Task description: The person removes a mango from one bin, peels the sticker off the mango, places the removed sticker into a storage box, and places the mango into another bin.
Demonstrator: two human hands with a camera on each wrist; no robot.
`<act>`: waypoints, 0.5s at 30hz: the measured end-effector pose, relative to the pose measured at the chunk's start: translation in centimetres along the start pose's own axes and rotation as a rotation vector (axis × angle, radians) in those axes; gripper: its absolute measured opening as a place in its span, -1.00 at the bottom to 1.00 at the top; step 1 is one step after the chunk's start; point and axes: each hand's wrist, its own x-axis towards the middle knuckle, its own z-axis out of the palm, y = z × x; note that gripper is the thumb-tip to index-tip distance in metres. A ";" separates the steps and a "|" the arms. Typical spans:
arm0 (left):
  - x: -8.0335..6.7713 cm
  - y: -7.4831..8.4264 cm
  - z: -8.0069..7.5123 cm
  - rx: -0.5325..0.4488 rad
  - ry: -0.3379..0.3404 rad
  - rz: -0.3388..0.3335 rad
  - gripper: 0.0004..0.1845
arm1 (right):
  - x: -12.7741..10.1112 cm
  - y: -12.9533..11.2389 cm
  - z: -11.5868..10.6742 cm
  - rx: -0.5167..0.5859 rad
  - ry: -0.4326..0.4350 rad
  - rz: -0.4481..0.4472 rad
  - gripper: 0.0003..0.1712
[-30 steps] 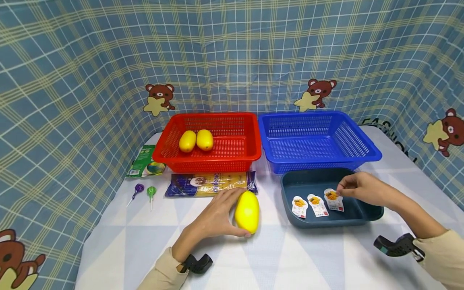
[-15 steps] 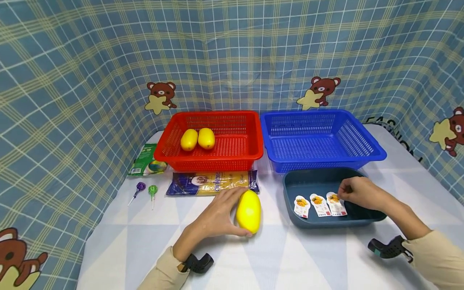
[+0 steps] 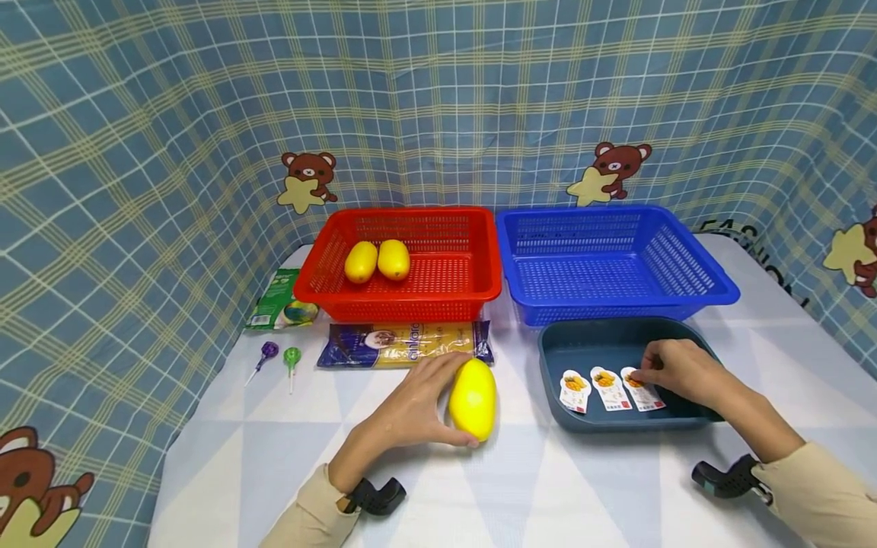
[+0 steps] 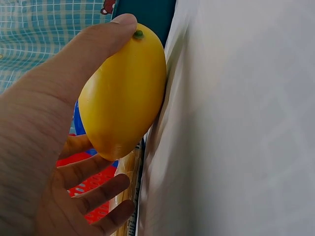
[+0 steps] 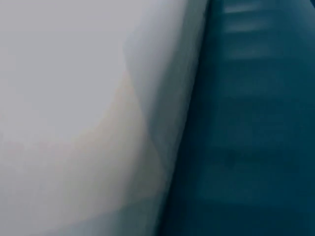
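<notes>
My left hand holds a yellow mango on the table, thumb at its near end and fingers at its far end. In the left wrist view the thumb lies beside the mango's small green stem tip, and the lower fingers are spread. Inside the dark teal tray, my right hand pinches the top of a white cut-out card with a mango picture on it. Two similar cards, a left one and a middle one, lie beside it in a row. The right wrist view shows only the tray's side and tablecloth.
Behind stand a red basket with two yellow mangoes and a blue basket. A pasta packet lies before the red basket. Left of it are a green packet, a purple lollipop and a green lollipop.
My right hand has shifted its card toward the middle card, so the gap between them has narrowed. My left hand keeps its hold on the mango. The head view has drifted slightly.
</notes>
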 end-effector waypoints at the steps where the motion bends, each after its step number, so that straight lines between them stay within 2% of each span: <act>1: 0.0 0.0 0.0 -0.001 0.001 0.002 0.30 | 0.0 -0.1 0.0 -0.007 0.005 0.010 -0.76; 4: -0.1 0.0 0.1 0.002 0.001 0.002 0.30 | 0.0 -0.4 0.0 -0.036 0.030 0.029 -0.71; 8: -0.1 0.1 0.1 0.007 -0.002 -0.004 0.30 | -0.2 -0.6 -0.1 -0.063 0.081 0.008 -0.61; 15: -0.1 0.2 -0.2 0.006 -0.009 -0.008 0.29 | -0.8 -2.0 -1.0 -0.044 0.198 -0.111 -0.67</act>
